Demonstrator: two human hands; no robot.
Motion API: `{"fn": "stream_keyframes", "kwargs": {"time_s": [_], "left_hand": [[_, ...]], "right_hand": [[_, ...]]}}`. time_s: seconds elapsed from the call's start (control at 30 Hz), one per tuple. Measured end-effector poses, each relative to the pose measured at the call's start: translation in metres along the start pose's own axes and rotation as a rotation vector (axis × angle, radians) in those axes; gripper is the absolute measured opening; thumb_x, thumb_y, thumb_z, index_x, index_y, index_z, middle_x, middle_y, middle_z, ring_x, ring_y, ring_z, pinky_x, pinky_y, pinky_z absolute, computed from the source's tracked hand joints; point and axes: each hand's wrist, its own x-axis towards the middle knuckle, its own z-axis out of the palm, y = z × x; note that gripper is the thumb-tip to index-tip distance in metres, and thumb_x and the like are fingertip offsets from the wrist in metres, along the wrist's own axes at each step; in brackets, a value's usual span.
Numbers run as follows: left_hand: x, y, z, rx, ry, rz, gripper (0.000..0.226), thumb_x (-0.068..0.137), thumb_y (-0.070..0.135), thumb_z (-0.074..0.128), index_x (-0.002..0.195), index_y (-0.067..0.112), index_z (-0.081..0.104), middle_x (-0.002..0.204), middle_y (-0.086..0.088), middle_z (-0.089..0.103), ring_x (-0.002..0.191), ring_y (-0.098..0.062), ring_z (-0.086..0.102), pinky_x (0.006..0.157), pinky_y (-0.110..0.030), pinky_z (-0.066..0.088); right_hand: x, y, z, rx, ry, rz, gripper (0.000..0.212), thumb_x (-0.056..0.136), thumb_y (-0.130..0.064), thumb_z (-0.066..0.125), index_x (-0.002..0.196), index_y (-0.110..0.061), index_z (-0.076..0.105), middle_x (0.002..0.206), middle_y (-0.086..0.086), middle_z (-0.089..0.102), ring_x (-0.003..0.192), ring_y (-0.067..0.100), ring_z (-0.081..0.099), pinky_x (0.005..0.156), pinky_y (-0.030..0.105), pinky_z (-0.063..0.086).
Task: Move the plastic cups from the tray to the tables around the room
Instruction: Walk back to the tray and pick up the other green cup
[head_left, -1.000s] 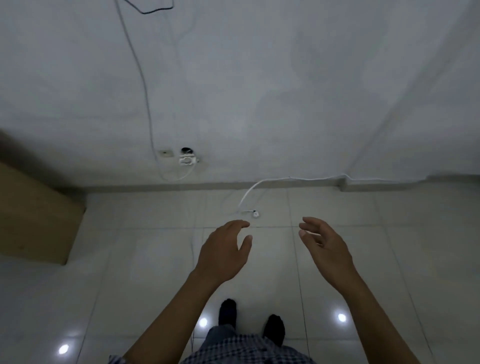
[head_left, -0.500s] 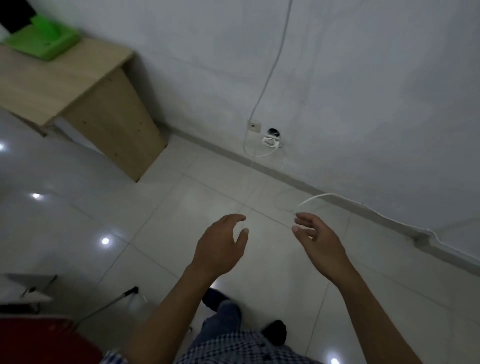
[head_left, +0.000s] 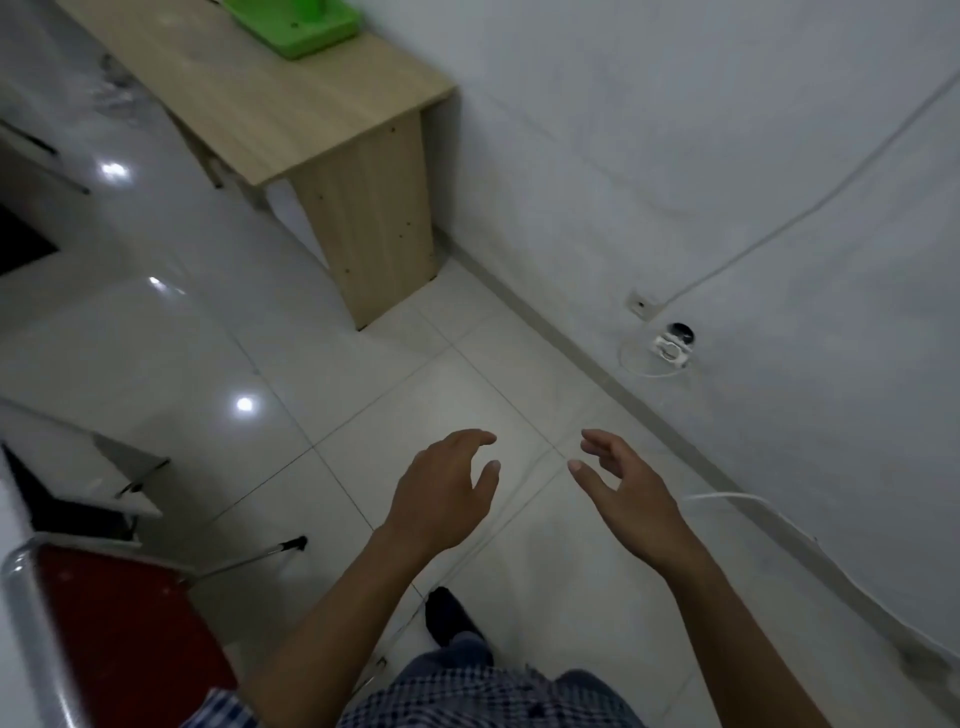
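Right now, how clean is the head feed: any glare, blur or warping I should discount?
Head view: dim overall; bright ceiling-light glare spots on the glossy floor tiles; wide-angle warp tilts the wooden table and the wall; top-left corner smeared; both empty hands, left hand and right hand, fairly sharp.

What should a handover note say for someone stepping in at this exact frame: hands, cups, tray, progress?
Left hand: open, empty, held out over the floor tiles.
Right hand: open, empty, beside the left, apart from it.
Green tray: on the wooden table against the wall, up and to the left; only part of it is in frame.
Plastic cups: none in view; whether any remain on the tray cannot be told.
Done: cannot be judged from this frame.
Left: probably walk to the tray, check for cups, and carry any to the other tables.
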Motion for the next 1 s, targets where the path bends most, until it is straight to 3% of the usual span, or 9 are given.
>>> {"fn": "stream_keyframes", "kwargs": {"time_s": [0.4, 0.6, 0.87, 1.0], "left_hand": [[0.014, -0.069, -0.070, -0.065, 0.187, -0.191, 0.040, 0.100, 0.040, 0.050, 0.138, 0.027, 0.052, 0.142, 0.011, 0.055, 0.128, -0.009, 0.051, 0.109, -0.035, 0.041], [0.047, -0.108, -0.108, -0.070, 0.257, -0.280, 0.041, 0.101, 0.039, 0.050, 0.139, 0.025, 0.052, 0.142, 0.010, 0.054, 0.128, -0.008, 0.050, 0.107, -0.026, 0.038], [0.123, -0.153, -0.170, -0.041, 0.256, -0.349, 0.040, 0.100, 0.038, 0.051, 0.138, 0.025, 0.053, 0.141, 0.009, 0.056, 0.128, -0.010, 0.052, 0.110, -0.039, 0.042], [0.161, -0.167, -0.199, -0.036, 0.285, -0.364, 0.040, 0.101, 0.037, 0.051, 0.138, 0.024, 0.053, 0.141, 0.008, 0.056, 0.128, -0.012, 0.052, 0.109, -0.038, 0.042]], "right_hand": [[0.078, -0.085, 0.079, -0.128, -0.214, -0.137, 0.048, 0.097, -0.047, 0.060, 0.142, -0.039, 0.047, 0.131, -0.024, 0.053, 0.123, -0.001, 0.046, 0.100, 0.024, 0.036], [0.136, -0.127, 0.122, -0.158, -0.317, -0.190, 0.048, 0.097, -0.045, 0.061, 0.142, -0.037, 0.047, 0.136, -0.020, 0.054, 0.122, -0.002, 0.046, 0.099, 0.023, 0.036], [0.234, -0.195, 0.159, -0.168, -0.392, -0.222, 0.052, 0.098, -0.043, 0.060, 0.147, -0.031, 0.046, 0.143, -0.014, 0.053, 0.121, -0.004, 0.044, 0.101, 0.021, 0.033], [0.277, -0.230, 0.169, -0.197, -0.428, -0.270, 0.052, 0.098, -0.042, 0.060, 0.147, -0.029, 0.047, 0.143, -0.013, 0.054, 0.119, -0.001, 0.046, 0.098, 0.020, 0.033]]}}
